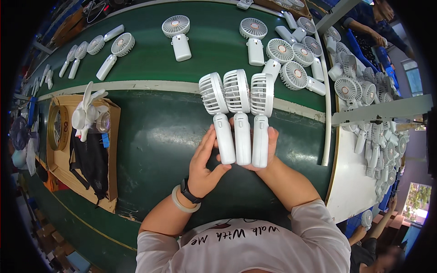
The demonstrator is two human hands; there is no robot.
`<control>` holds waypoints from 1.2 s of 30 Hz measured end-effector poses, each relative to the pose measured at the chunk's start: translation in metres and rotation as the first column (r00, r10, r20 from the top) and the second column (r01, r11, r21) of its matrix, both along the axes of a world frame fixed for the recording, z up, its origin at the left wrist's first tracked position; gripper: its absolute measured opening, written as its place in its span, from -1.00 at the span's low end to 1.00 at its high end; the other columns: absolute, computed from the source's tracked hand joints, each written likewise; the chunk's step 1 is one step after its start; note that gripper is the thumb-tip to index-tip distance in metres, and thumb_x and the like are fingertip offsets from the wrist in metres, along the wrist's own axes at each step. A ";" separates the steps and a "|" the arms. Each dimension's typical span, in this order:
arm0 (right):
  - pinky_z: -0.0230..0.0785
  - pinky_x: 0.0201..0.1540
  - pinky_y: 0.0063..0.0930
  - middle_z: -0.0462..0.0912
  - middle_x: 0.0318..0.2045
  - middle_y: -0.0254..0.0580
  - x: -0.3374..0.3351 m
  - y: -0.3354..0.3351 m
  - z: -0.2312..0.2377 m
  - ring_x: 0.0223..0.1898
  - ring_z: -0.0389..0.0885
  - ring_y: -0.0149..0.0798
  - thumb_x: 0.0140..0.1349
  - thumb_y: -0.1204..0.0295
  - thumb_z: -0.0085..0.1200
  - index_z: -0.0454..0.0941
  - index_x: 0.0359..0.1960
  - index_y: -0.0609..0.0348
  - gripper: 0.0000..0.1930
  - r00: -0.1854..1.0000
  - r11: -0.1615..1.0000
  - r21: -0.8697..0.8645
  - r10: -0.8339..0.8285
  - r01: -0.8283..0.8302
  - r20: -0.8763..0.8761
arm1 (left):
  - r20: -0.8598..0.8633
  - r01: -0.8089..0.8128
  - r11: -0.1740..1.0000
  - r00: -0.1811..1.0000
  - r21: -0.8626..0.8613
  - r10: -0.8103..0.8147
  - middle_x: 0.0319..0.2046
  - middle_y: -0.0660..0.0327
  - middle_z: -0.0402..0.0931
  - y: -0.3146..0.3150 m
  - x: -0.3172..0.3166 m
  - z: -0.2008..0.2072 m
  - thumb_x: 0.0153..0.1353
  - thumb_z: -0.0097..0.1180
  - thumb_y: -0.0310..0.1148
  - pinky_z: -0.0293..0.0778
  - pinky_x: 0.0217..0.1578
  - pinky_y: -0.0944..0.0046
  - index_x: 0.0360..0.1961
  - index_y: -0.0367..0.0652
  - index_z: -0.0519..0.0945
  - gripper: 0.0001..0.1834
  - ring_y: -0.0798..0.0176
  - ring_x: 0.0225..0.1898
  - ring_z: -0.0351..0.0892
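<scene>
Three white handheld fans [243, 136] stand side by side between my hands, heads away from me and handle bottoms toward me. Their round grille heads touch, while the handles spread slightly apart. My left hand [203, 159] grips the left fan's handle from the side, its thumb near the bottom end and its fingers partly behind the handle. Around the right fan's handle closes my right hand [271, 148]; most of its fingers are hidden behind the fans. A dark watch [189, 190] and a pale bangle [178, 200] sit on my left wrist.
Across the green conveyor belt [145, 50] lie single fans [181, 48] and a pile of fans [296, 75] at right. A cardboard box [114, 136] with a white rabbit-eared item [85, 113] stands left. Many fans [378, 150] crowd the right-hand table [341, 195]; other people work beyond it.
</scene>
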State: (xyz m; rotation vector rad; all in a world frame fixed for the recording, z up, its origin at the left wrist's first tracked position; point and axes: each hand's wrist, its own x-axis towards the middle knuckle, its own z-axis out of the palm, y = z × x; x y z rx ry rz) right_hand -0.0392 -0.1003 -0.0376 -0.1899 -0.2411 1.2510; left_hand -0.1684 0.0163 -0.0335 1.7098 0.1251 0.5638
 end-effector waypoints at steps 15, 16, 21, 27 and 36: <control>0.29 0.01 0.27 0.34 0.11 0.04 -0.023 -0.024 0.028 0.11 0.34 0.20 -0.09 -0.17 0.06 0.29 0.13 0.16 -0.18 0.981 0.972 -0.136 -0.196 0.193 -0.005 | 0.052 0.149 0.986 0.988 -0.077 -0.146 0.19 0.00 0.25 0.006 -0.002 -0.006 0.18 0.12 -0.24 0.40 -0.04 0.26 0.19 -0.27 0.30 -0.41 0.16 0.01 0.45; 0.30 0.01 0.27 0.35 0.10 0.05 -0.029 -0.037 0.033 0.10 0.35 0.21 -0.09 -0.16 0.07 0.29 0.13 0.16 -0.18 0.971 0.957 -0.173 -0.239 0.235 -0.002 | 0.033 0.200 0.978 0.980 -0.060 -0.198 0.19 0.01 0.25 0.006 -0.004 -0.007 0.21 0.08 -0.25 0.41 -0.07 0.27 0.17 -0.26 0.33 -0.46 0.18 -0.01 0.46; 0.45 -0.04 -0.20 0.45 -0.03 0.06 -0.032 -0.177 0.068 -0.07 0.53 -0.05 -0.21 0.21 0.30 0.21 0.13 0.35 -0.16 0.660 0.517 -0.432 -0.428 0.739 0.618 | 0.020 0.090 0.994 0.996 -0.069 -0.088 0.08 0.09 0.32 -0.001 -0.004 -0.007 0.18 0.04 -0.51 0.42 -0.15 0.33 0.05 -0.23 0.42 -0.63 0.22 -0.10 0.48; 0.20 0.13 -0.23 0.29 0.06 0.10 -0.057 -0.321 0.065 0.11 0.30 0.04 -0.37 0.39 0.37 0.28 0.06 0.30 -0.18 0.255 -0.329 -0.047 0.625 0.943 0.738 | -0.077 0.087 0.992 0.993 -0.086 -0.094 0.07 0.11 0.31 -0.008 0.000 -0.008 0.09 0.03 -0.65 0.43 -0.17 0.35 0.03 -0.21 0.43 -0.57 0.24 -0.10 0.48; 0.04 0.21 -0.01 0.21 0.14 0.27 -0.033 -0.270 0.090 0.18 0.17 0.24 -0.22 0.42 0.35 0.30 0.06 0.25 -0.28 -0.118 -0.144 0.528 0.895 0.837 0.430 | -0.132 0.063 0.996 0.989 -0.057 -0.070 0.02 0.09 0.33 -0.002 -0.004 -0.001 0.07 0.02 -0.68 0.46 -0.21 0.36 -0.05 -0.26 0.46 -0.63 0.23 -0.13 0.50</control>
